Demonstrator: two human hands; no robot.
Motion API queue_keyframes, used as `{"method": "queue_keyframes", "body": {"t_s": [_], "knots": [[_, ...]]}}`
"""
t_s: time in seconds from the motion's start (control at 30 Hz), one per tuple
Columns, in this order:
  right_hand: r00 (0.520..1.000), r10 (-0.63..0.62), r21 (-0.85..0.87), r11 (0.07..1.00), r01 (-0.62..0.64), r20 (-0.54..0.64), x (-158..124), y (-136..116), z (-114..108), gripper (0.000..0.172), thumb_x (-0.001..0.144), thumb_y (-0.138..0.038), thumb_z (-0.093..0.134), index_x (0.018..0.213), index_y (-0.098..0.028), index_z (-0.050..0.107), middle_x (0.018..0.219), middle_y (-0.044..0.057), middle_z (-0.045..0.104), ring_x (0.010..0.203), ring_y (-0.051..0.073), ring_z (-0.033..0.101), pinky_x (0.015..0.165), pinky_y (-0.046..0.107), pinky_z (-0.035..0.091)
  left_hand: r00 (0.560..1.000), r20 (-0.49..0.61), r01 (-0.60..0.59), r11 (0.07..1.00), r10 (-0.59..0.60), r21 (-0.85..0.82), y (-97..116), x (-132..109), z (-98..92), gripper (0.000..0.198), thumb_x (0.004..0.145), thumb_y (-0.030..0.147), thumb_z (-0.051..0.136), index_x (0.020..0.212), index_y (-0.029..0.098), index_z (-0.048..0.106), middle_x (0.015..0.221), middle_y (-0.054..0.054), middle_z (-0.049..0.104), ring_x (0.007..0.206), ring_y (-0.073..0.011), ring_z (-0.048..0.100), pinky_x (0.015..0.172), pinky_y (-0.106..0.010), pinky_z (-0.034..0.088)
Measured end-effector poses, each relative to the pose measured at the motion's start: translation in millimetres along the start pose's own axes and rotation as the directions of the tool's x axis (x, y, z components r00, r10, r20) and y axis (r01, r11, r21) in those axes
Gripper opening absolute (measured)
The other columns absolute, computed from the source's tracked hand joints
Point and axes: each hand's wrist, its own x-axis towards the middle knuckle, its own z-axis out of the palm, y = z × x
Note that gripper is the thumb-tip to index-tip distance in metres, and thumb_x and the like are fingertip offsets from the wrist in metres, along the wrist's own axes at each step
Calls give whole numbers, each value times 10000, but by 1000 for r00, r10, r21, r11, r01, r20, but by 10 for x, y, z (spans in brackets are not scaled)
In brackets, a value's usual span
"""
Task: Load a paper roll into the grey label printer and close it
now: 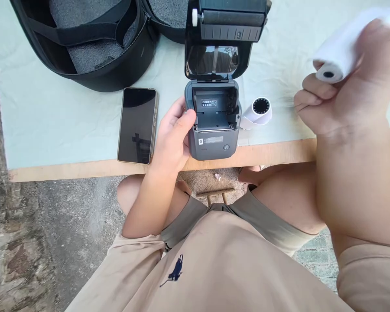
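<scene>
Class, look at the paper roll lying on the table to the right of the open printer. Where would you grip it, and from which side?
Grip the paper roll across its round body, coming from above. It lies on its side, one end facing the camera, with the printer close on its left.

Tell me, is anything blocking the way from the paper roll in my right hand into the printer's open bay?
Nothing visible does. The right hand holds the paper roll up in the air, right of the printer. Its lid is flipped back and the bay looks empty. The left hand grips only the printer's left side.
</scene>
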Motion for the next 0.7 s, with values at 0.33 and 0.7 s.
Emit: {"method": "queue_keyframes", "body": {"t_s": [0.33,0.7], "knots": [[896,-419,-475,765,435,145,-244,263,35,369,683,-374,750,946,-240,528,887,32,614,644,101,452,517,271,335,1000,-14,3,999,-3,32,2,-4,7,264,892,373,597,1085,206,666,1065,-36,726,1281,-222,609,1136,-346,473],[976,-186,-599,770,219,118,-234,231,77,592,637,-212,726,1190,-255,520,948,3,630,493,48,444,618,296,420,1000,-3,19,999,-18,36,22,-12,7,268,896,377,591,1085,201,663,1042,-41,722,1278,-228,609,1107,-350,499]]}}
